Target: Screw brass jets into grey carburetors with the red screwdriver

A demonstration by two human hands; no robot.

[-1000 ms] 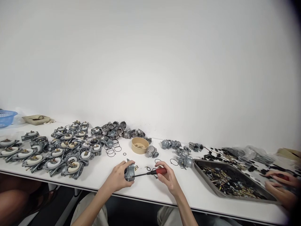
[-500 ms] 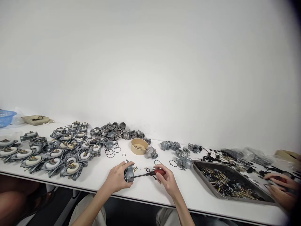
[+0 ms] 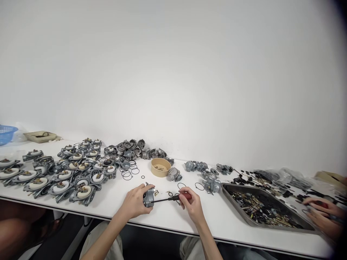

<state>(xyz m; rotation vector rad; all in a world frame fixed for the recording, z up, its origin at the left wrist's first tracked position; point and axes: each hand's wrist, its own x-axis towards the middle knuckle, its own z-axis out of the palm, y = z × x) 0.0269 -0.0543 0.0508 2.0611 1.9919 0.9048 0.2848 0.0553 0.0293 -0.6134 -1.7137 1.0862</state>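
Near the table's front edge, my left hand (image 3: 135,203) is wrapped round a grey metal carburetor (image 3: 149,198). The fingers of my right hand (image 3: 192,206) close on the red and black handle of a screwdriver (image 3: 184,196). Its shaft points left, and the tip meets the carburetor's right side; the exact contact point is too small to make out. Small brass parts (image 3: 156,193) and a small black ring (image 3: 170,194) lie on the white table just beyond the tool. A round tan tub (image 3: 160,168) with small parts inside stands farther back.
Many opened carburetors with white floats (image 3: 61,187) cover the left side. Behind them is a heap of grey metal parts (image 3: 131,148). Black rubber rings (image 3: 130,170) lie at the middle. A metal tray (image 3: 244,216) of small parts sits right, beside another person's hands (image 3: 322,215).
Both my hands keep their hold, the screwdriver still against the carburetor. The screwdriver's handle looks slightly turned. The view has shifted slightly.
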